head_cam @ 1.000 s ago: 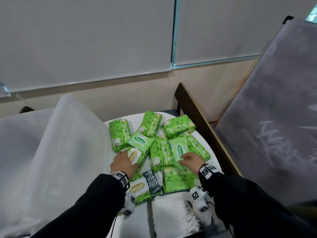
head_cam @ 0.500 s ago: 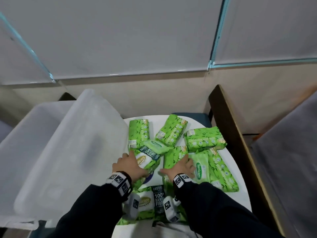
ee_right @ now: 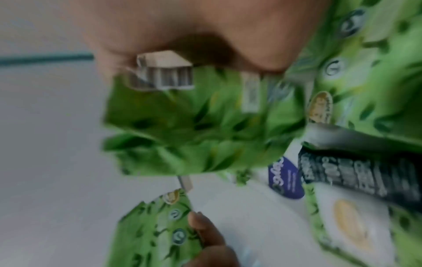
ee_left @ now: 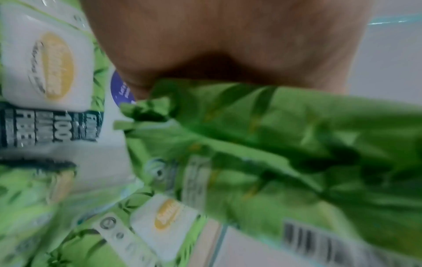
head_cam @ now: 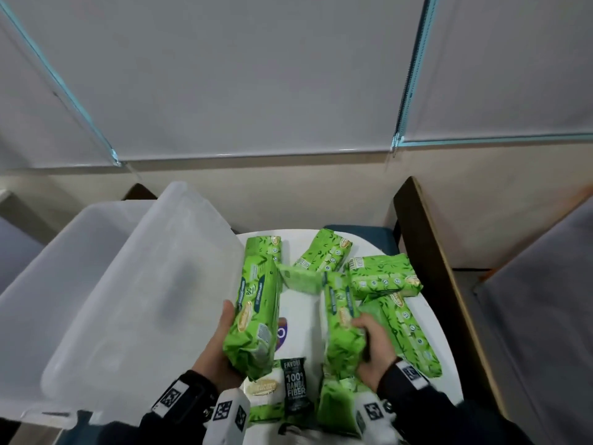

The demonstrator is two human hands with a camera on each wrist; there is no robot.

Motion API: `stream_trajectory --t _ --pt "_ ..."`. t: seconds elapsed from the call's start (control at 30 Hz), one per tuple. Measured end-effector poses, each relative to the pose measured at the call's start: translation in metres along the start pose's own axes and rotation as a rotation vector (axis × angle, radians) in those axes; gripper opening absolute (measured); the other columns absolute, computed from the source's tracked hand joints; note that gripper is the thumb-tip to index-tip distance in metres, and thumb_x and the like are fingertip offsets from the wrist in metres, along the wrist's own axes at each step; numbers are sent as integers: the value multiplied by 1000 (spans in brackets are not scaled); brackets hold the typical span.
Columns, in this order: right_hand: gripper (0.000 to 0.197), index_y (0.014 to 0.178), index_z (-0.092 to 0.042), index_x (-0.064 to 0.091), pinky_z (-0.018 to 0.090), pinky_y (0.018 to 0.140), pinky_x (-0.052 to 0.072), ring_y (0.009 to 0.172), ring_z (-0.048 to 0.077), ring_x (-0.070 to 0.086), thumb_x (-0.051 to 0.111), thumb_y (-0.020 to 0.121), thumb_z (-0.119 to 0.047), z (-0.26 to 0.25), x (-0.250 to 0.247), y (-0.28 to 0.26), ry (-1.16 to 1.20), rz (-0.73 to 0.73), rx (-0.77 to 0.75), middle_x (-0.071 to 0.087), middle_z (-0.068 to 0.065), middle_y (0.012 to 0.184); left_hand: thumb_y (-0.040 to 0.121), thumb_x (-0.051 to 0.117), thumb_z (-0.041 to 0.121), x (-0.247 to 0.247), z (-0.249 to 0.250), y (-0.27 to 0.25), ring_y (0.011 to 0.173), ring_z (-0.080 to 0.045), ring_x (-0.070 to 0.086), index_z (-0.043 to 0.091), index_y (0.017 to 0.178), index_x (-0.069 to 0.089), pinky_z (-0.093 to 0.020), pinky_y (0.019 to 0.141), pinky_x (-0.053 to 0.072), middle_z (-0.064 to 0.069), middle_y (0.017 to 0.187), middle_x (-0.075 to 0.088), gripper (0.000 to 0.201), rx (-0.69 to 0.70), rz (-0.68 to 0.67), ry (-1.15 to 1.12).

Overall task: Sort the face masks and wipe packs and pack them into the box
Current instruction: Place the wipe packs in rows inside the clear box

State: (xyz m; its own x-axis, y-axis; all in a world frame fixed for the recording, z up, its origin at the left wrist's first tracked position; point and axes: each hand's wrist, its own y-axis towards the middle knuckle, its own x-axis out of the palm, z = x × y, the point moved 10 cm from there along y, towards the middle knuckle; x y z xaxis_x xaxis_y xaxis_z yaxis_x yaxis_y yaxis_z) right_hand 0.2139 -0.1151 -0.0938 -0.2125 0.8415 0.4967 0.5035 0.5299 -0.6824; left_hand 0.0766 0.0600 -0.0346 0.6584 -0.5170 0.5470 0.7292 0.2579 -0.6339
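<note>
Both hands (head_cam: 221,345) (head_cam: 373,354) lifted packs (head_cam: 256,303) (head_cam: 340,319), barcode only wrist-visible (ee_right: 164,77)

Grey roller blinds (head_cam: 244,75) hang behind a white table (head_cam: 300,319); a dark wooden board (head_cam: 439,261), perhaps a headboard, stands right.

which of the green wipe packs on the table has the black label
The pack nearest the person, between the wrists: its black band reads "100% bamboo fiber". The others show only green leaf print.

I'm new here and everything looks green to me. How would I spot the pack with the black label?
Start at the round white table right of the big translucent plastic box. At its near edge, between the two hands, lies a white-and-green wipe pack. Unlike the all-green leafy packs around it, it carries a black band reading "100% BAMBOO FIBER".
</note>
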Motion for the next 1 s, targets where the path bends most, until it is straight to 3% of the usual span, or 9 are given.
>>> stream_trajectory --t 0.07,0.17,0.23,0.33,0.43,0.6,0.77,0.87,1.0 --pt "55 101 -1 68 46 88 53 93 35 67 81 53 -26 -6 12 -29 241 -155 24 70 21 100 67 70 81 15 9 -7 106 -39 65 5 131 67 -57 106 47 -25 125 66 99 37 24 -68" --pt "75 134 -10 66 61 114 35 133 47 51 85 71 -47 -24 43 -75 370 -373 28 59 25 140 96 50 59 32 20 -20 85 -33 71 5 124 67 -45 81 59 -18 106 71 63 89 24 -81" --pt "87 133 -10 67 61 104 47 128 47 57 97 57 -39 -34 60 -95 369 -423 21 59 24 140 96 53 49 43 23 -35 97 -37 74 6 127 70 -50 87 60 -23 120 71 55 97 -6 -29" --pt "93 131 -16 67 50 84 60 98 38 74 99 45 -30 -43 70 -111 349 -325 -52 73 19 116 92 61 36 55 40 -62 105 -41 71 4 130 68 -59 97 54 -28 131 65 50 91 -57 59" --pt "85 138 -20 63 57 103 48 124 41 62 93 60 -37 -49 116 -134 322 -468 -119 62 20 138 89 67 22 59 77 -91 115 -42 67 6 129 69 -62 107 45 -25 132 65 44 144 -76 131" --pt "67 148 -11 50 64 109 40 137 44 48 70 87 -28 -52 185 -149 207 -587 -226 49 23 150 84 69 7 50 188 -144 107 -39 72 0 128 67 -56 91 58 -25 123 70 44 441 -109 348" --pt "72 133 -11 66 65 102 46 127 43 59 92 68 -28 -28 262 -130 94 -498 -231 61 24 138 72 81 8 3 331 -166 103 -38 73 -2 133 56 -47 84 61 -22 118 73 67 779 -42 647" --pt "47 130 -8 67 66 104 45 121 44 63 69 84 -18 -11 305 -110 16 -364 -250 65 25 132 69 90 11 -45 405 -153 94 -32 76 7 126 61 -44 77 63 -11 106 78 65 853 91 806" --pt "42 131 -7 66 65 108 41 117 44 66 58 90 -18 7 350 -90 50 -269 -232 68 23 127 74 88 11 -125 450 -97 76 -16 77 22 107 69 -30 64 61 3 87 80 40 801 265 916"
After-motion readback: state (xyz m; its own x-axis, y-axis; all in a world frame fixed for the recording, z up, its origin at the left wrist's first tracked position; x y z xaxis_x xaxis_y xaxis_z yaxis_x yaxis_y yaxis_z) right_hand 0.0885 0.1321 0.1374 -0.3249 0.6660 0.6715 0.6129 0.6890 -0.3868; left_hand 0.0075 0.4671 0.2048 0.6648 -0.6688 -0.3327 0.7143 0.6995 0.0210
